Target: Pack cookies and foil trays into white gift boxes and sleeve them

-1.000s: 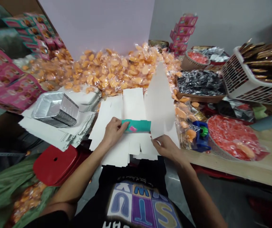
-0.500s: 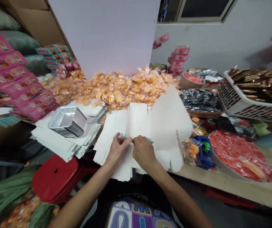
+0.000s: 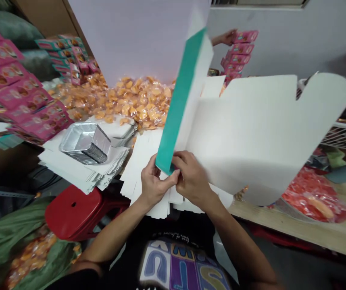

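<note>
A partly folded cardboard box (image 3: pixel 236 125), white inside with a teal side panel, is raised above the table in front of me. My left hand (image 3: pixel 156 183) pinches the lower near corner of the teal panel between thumb and fingers. Close beside it, my right hand (image 3: pixel 192 177) grips the same corner, its fingers curled around the board. The wide white lid with its rounded flap spreads out to the right. Under my hands lies a stack of flat white box blanks (image 3: pixel 145 151).
Foil trays (image 3: pixel 84 141) sit nested on more blanks at left. Orange packets (image 3: pixel 142 98) are heaped behind. Pink boxes (image 3: pixel 9 84) are stacked at far left. A red stool (image 3: pixel 73 207) stands below. Another person's hand (image 3: pixel 228 37) touches stacked pink boxes. Red packets (image 3: pixel 315 197) lie at right.
The box has been lifted off the blanks and tilted up, its teal side now standing and its lid swung right. Both hands stay on its corner. The other person's hand has moved onto the pink stack.
</note>
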`<move>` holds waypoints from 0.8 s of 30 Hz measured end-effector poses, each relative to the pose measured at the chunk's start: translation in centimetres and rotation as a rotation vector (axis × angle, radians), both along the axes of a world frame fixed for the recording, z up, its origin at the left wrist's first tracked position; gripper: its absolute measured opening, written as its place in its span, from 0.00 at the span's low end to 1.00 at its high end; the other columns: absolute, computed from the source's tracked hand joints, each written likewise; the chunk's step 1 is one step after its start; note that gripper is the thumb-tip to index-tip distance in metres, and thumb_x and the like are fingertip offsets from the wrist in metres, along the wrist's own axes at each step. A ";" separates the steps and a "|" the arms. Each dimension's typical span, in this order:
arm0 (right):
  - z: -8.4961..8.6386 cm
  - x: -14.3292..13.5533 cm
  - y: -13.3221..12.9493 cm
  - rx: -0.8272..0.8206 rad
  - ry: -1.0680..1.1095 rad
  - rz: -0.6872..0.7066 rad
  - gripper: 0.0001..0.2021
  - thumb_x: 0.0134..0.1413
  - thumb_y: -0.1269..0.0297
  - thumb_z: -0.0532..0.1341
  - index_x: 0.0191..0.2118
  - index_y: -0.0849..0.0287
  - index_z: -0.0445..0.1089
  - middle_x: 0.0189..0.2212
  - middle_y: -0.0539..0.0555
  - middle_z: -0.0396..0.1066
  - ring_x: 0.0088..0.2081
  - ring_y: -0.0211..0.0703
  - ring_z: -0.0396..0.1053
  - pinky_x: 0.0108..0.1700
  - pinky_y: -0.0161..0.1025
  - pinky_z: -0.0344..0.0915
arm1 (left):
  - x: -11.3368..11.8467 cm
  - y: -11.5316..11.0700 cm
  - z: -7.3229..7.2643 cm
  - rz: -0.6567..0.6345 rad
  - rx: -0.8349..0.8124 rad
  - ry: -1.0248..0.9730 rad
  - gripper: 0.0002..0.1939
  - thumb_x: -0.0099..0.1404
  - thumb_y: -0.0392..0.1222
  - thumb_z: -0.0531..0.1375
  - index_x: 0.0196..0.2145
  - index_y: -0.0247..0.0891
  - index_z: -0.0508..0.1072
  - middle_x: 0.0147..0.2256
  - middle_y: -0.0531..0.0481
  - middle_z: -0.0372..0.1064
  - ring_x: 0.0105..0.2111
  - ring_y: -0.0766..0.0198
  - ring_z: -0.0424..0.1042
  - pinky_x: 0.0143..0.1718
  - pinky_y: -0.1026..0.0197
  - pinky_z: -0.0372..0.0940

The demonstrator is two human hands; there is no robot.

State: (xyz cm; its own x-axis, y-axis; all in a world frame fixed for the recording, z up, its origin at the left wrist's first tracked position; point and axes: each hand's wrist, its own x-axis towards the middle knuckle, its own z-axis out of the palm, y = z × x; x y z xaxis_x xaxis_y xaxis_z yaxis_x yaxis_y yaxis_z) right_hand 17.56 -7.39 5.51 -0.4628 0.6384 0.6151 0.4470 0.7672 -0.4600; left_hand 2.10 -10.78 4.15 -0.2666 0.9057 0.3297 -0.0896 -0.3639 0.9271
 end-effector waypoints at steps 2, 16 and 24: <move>0.3 0.0 0.1 0.037 0.024 0.005 0.23 0.61 0.80 0.58 0.57 0.53 0.75 0.53 0.61 0.76 0.52 0.56 0.73 0.51 0.52 0.76 | -0.4 0.5 0.7 -0.045 0.035 0.036 0.25 0.56 0.47 0.81 0.47 0.38 0.78 0.36 0.53 0.78 0.33 0.65 0.76 0.39 0.64 0.76; -0.5 -0.8 0.7 0.093 -0.103 -0.263 0.20 0.65 0.78 0.55 0.57 0.57 0.75 0.51 0.64 0.76 0.51 0.58 0.74 0.51 0.54 0.79 | 0.1 2.2 -1.4 0.080 0.125 -0.061 0.32 0.59 0.62 0.80 0.52 0.39 0.80 0.48 0.43 0.83 0.47 0.54 0.84 0.55 0.53 0.80; 0.0 0.5 0.7 -0.104 -0.176 -0.100 0.20 0.65 0.78 0.55 0.54 0.59 0.80 0.49 0.64 0.78 0.52 0.58 0.77 0.52 0.55 0.79 | 0.6 2.0 -2.0 0.010 0.042 0.125 0.23 0.59 0.59 0.80 0.30 0.39 0.79 0.29 0.49 0.79 0.32 0.58 0.80 0.44 0.54 0.82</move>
